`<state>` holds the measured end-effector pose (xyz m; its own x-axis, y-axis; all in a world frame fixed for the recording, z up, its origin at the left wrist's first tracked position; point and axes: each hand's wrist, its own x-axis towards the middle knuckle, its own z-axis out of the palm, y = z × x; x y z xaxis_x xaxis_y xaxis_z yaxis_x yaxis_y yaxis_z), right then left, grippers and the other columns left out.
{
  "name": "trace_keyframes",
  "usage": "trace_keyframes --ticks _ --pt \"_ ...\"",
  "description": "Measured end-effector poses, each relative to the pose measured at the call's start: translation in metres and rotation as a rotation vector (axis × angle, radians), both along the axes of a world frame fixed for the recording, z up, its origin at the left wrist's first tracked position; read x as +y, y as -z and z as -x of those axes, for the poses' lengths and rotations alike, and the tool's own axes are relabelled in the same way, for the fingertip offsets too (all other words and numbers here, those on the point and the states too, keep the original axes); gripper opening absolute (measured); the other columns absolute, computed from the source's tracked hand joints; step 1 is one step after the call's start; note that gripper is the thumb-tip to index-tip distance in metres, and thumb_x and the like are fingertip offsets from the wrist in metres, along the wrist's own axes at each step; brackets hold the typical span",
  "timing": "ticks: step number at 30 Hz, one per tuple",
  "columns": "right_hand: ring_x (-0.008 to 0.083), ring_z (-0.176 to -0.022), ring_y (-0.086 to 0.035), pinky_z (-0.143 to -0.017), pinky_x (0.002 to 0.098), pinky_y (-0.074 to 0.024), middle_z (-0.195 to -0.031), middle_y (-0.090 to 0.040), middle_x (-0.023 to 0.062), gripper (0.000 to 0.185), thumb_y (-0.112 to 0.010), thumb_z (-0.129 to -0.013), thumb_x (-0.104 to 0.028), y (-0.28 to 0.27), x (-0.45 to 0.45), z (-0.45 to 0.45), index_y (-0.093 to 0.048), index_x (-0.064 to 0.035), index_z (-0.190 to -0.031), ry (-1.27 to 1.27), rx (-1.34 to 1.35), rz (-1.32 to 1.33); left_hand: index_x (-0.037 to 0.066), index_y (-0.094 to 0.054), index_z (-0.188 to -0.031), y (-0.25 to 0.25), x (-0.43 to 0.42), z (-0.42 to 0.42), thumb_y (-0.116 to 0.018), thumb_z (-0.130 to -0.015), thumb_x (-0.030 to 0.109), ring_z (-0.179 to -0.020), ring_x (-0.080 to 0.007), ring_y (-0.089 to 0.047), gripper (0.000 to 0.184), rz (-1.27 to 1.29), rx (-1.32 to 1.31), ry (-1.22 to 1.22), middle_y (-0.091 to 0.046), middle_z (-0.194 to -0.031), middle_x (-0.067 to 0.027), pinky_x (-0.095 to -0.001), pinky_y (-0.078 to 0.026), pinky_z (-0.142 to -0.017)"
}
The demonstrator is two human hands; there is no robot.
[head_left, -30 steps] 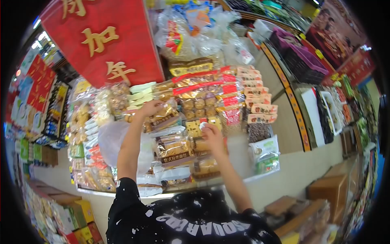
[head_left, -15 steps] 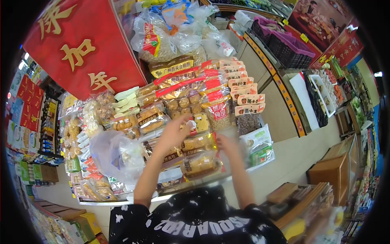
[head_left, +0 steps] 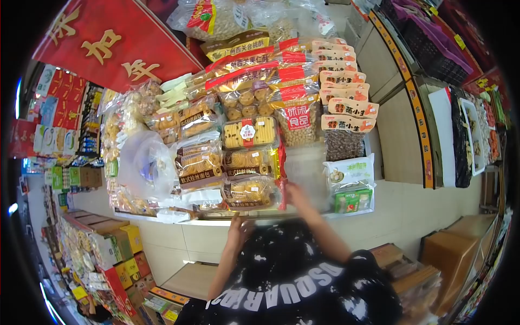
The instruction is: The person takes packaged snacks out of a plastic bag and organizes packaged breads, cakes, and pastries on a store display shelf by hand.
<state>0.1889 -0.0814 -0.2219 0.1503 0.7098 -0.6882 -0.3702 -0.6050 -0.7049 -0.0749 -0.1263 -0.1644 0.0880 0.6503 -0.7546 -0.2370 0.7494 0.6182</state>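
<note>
The left hand [head_left: 238, 227] has drawn back from over the packets, where it was half a second ago, and is now at the front edge of the bench [head_left: 351, 214]. The cookie tray [head_left: 249, 133] that it partly covered is now in full view, lying behind the bread packs [head_left: 249, 193]. The right hand [head_left: 293, 194] remains on the right of those packs, now lower beside the front one, at a red wrapper edge [head_left: 283, 194].

The left hand's fingers are loosely bent and blurred; the right hand's fingers are bent close together and appear to touch the red wrapper edge. From this view I cannot tell how far either hand is open, or whether either has hold of anything.

Four bread packs with brown labels show clearly: two at the front right, one beside them on the left, and one farther back. There is one cookie tray, with a red and white label. Seven orange-topped packets [head_left: 348, 124] overlap in a column on the right, with one white packet [head_left: 351, 172] and one green packet [head_left: 353, 201] in front of them. One cloudy plastic bag [head_left: 145, 165] lies left of the bread packs, and one red sign [head_left: 116, 46] stands at the back left.
</note>
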Motion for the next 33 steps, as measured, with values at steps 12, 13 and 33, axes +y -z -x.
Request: trace_keyframes --ticks 12,13,33 --pt "0.0134 -0.09 -0.058 -0.073 0.0292 -0.0506 -0.101 -0.06 0.0074 0.05 -0.063 -0.089 -0.03 0.012 -0.006 0.015 -0.046 -0.001 -0.127 -0.229 0.016 -0.314 0.006 -0.035 -0.138 0.052 0.02 -0.021 -0.032 -0.093 0.046 -0.128 -0.0273 -0.036 0.059 0.048 -0.437 -0.403 -0.041 -0.136 -0.009 -0.0537 -0.021 -0.11" --pt "0.0134 -0.09 -0.058 -0.073 0.0292 -0.0506 -0.101 -0.06 0.0074 0.05 -0.063 -0.089 -0.03 0.01 -0.007 0.023 -0.046 -0.001 -0.127 -0.214 0.01 -0.32 0.006 -0.035 -0.138 0.046 0.025 -0.029 -0.032 -0.093 0.046 -0.128 -0.0273 -0.036 0.059 0.045 -0.44 -0.386 -0.041 -0.136 -0.009 -0.0537 -0.021 -0.11" --pt "0.0177 -0.093 -0.058 -0.076 0.0309 -0.0501 -0.109 -0.058 0.013 0.059 -0.064 -0.085 -0.022 0.013 -0.03 0.009 -0.039 0.0036 -0.132 -0.298 -0.026 -0.207 0.01 -0.027 -0.144 0.026 0.017 -0.038 -0.036 -0.089 0.063 -0.132 -0.0413 -0.029 0.077 0.151 -0.561 -0.434 -0.024 -0.148 -0.0164 -0.0607 -0.028 -0.105"
